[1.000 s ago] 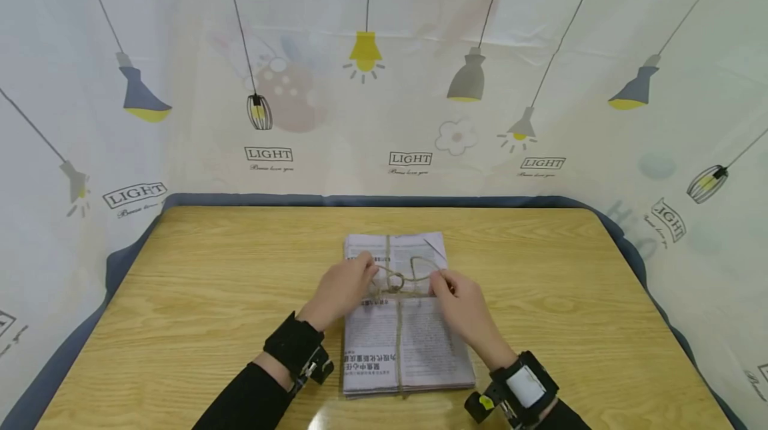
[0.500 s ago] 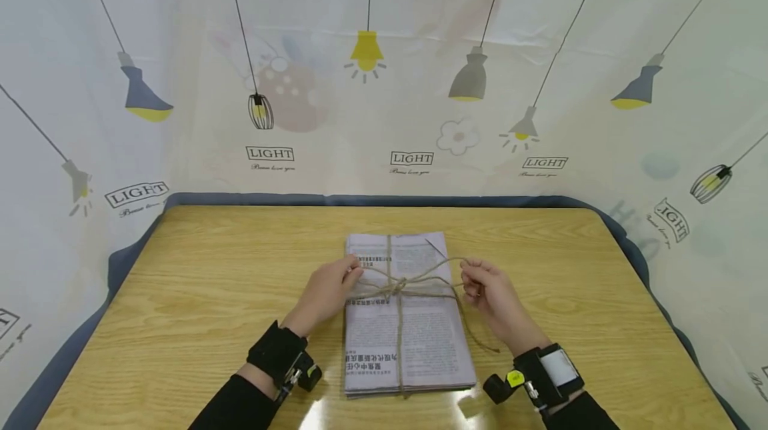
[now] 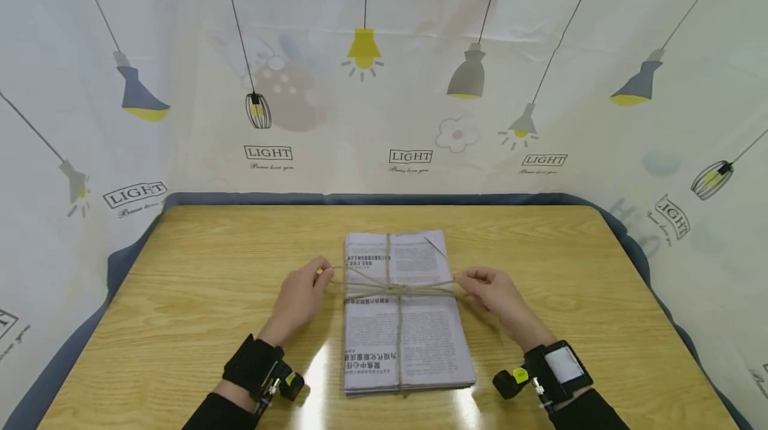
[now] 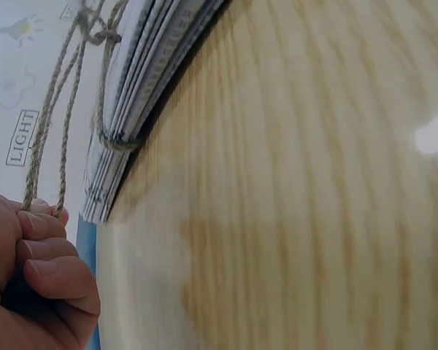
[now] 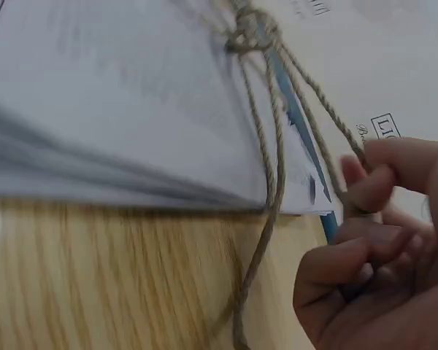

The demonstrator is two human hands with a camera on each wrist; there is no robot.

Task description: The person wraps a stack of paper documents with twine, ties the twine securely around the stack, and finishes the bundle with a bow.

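A stack of folded newspapers lies on the table, bound crosswise with twine that meets in a knot on top. Left of the stack, my left hand pinches twine running from the knot; the left wrist view shows two strands entering its curled fingers. On the other side my right hand pinches strands drawn out to the right. In the right wrist view a loose twine end hangs over the stack's edge, outside the right hand's grip. The strands between both hands look taut.
The wooden table extends on all sides of the stack. Behind it hangs a pale cloth printed with lamps, with a dark blue band along the table's far edge. Each wrist wears a black strap with a small camera.
Both hands have moved apart, the left one farther left, pulling the twine out sideways. The loops seen earlier above the stack have drawn in, and the knot looks tighter.
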